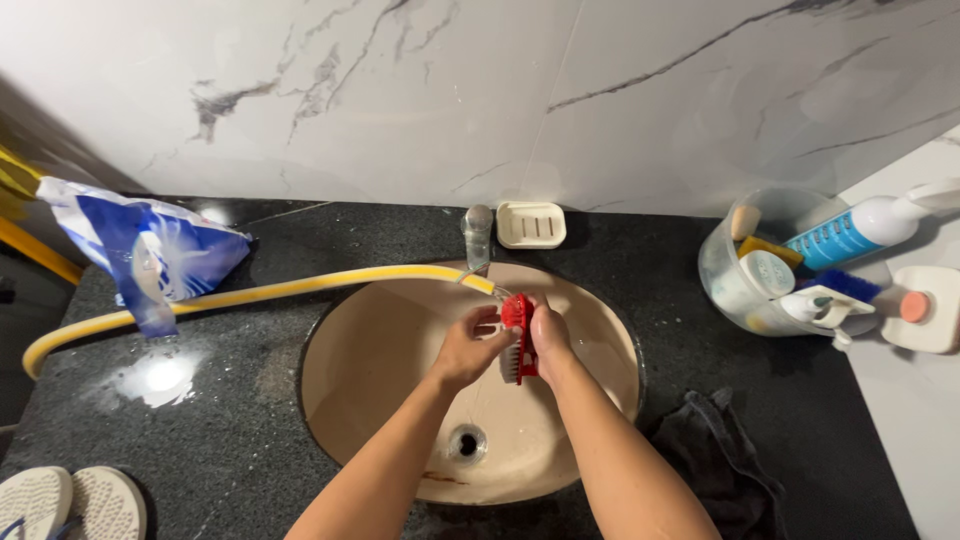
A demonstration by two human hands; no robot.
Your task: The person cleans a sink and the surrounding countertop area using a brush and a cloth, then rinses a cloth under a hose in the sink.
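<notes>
Over the beige oval sink both my hands meet on a red scrub brush with pale bristles. My right hand grips the brush body from the right. My left hand touches its bristle side from the left, fingers curled against it. A yellow hose runs in from the left and ends just above the brush, under the metal tap. The sink drain lies below my hands.
Dark speckled counter around the sink. Blue-and-white plastic bag at left, cream soap dish behind the tap, clear tub with bottles and sponges at right, dark cloth at right front, two sandals at lower left.
</notes>
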